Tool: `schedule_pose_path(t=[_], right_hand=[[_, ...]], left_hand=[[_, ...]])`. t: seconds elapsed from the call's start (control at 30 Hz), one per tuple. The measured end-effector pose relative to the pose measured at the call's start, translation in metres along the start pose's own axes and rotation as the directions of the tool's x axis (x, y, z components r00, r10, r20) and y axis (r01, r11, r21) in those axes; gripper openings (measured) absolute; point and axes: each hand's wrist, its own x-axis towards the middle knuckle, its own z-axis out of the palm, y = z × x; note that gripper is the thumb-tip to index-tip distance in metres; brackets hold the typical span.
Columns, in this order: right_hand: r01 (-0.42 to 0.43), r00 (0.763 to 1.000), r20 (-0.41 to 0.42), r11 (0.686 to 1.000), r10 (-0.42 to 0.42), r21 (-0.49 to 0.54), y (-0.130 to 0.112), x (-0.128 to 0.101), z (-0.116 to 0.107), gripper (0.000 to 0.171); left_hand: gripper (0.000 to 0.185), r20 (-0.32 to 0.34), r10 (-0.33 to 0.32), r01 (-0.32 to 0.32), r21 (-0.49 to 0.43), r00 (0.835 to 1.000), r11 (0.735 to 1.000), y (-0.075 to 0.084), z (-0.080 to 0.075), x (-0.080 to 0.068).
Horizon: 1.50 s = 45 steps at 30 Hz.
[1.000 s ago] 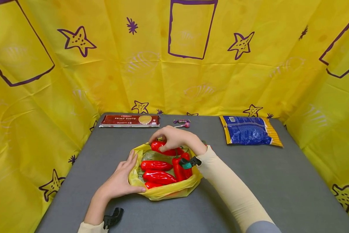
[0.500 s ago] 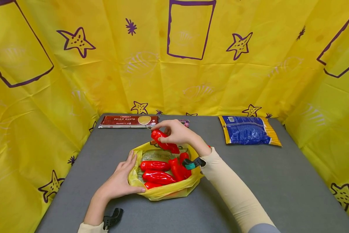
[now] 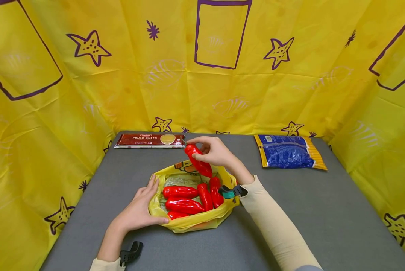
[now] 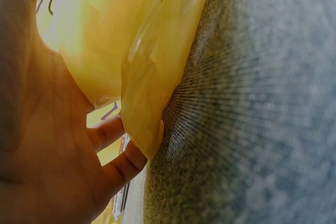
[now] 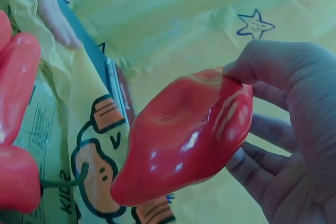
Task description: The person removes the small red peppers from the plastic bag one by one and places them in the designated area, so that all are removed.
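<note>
Yellow star-printed sheeting walls in a grey felt-like tabletop point(image 3: 290, 210), where a crinkly yellow plastic bag point(image 3: 188, 224) lies open. By the look of it, emptying has barely begun: one glossy red pointed pepper point(image 3: 198, 160) is up above the bag's far rim, pinched in the curled fingers of the right hand point(image 3: 216, 152), while five more red peppers point(image 3: 183, 205) lie inside. Left hand point(image 3: 139, 210) rests flat, fingers straight, against the bag's near-left side, steadying it
</note>
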Motion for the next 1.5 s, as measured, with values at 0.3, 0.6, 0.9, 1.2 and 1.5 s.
schedule_pose_path(t=[0.3,0.6,0.9,1.2,1.5], right_hand=[[-0.015,0.992,-0.127,0.999,0.02,0.039,0.019,-0.034,-0.014,0.043],[-0.127,0.955,-0.262,0.99,0.141,0.069,0.039,-0.075,-0.031,0.043],[-0.224,0.901,-0.348,0.965,0.258,0.135,0.059,-0.112,-0.045,0.043],[-0.28,0.865,-0.397,0.952,0.306,0.124,0.081,-0.15,-0.055,0.044],[-0.373,0.834,-0.404,0.923,0.377,0.093,0.106,-0.183,-0.058,0.044]], left_hand=[[0.136,0.014,-0.011,0.011,-0.001,1.0,1.0,0.002,0.001,0.0],[0.137,0.024,-0.026,0.027,-0.005,0.999,1.0,0.0,0.001,0.001],[0.137,0.018,-0.024,0.024,0.002,1.0,1.0,-0.001,0.001,0.001],[0.137,0.023,-0.029,0.029,0.0,0.999,1.0,0.001,0.001,0.001],[0.137,0.023,-0.034,0.034,-0.005,0.999,0.999,0.003,0.0,0.001]])
